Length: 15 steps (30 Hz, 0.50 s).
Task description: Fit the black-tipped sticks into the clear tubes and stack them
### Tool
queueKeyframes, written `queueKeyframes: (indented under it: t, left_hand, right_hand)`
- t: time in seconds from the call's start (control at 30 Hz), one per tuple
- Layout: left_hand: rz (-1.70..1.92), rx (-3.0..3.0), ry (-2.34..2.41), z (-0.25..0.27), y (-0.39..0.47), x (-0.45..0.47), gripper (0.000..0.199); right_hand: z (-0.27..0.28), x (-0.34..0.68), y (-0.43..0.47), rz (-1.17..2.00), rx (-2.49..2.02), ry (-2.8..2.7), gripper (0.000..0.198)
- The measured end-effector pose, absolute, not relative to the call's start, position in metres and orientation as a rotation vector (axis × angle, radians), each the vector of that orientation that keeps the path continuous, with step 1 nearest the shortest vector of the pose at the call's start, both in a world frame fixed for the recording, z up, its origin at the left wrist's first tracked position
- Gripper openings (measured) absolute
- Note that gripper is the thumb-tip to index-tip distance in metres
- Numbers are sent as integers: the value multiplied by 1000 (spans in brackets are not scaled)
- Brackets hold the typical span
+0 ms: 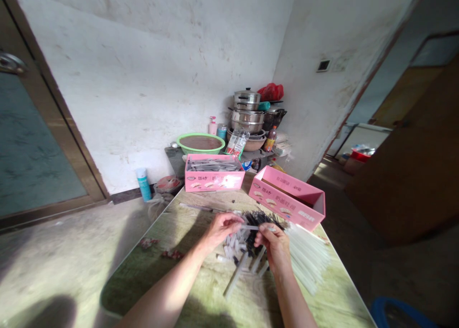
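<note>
Above the middle of the table, a slim translucent tube (pixel 250 227) runs level between my two hands. My left hand (pixel 224 226) is closed on its left end with thumb and fingers pinched. The right end lies in the closed fingers of my right hand (pixel 275 244). Just behind and below the tube is a heap of thin black pieces (pixel 264 217). Short whitish pieces (pixel 233 246) lie scattered under my left hand. A few loose tubes (pixel 235 276) rest closer to me. Right of my right hand, many long pale tubes (pixel 308 258) are spread side by side.
At the table's (pixel 201 280) far edge stands a pink box (pixel 215 182) full of greyish tubes. Another pink box (pixel 287 201) sits angled to its right. Behind are a green basin (pixel 181 144), stacked steel pots (pixel 247 117) and a bottle (pixel 270 139). A blue spray can (pixel 143 184) stands left.
</note>
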<state>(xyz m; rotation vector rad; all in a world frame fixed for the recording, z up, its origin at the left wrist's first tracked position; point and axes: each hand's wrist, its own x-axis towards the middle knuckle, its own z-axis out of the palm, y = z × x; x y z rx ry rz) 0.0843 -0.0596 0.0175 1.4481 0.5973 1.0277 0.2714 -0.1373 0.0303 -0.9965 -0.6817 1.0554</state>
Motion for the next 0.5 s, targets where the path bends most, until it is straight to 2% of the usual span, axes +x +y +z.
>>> queueKeyframes:
  t: [0.23,0.4,0.5]
  left_hand:
    - [857,1607,720,16,-59,80,34]
    - [894,1552,864,19,-55,75,46]
    - [902,1460,867,18,-51,75,46]
  right_hand:
    - [26,263,-137,1080,-1042,-752,38]
    - [28,266,-137,1073,-1020,-711,36]
    - [31,268,-137,1068,-1013,-702,36]
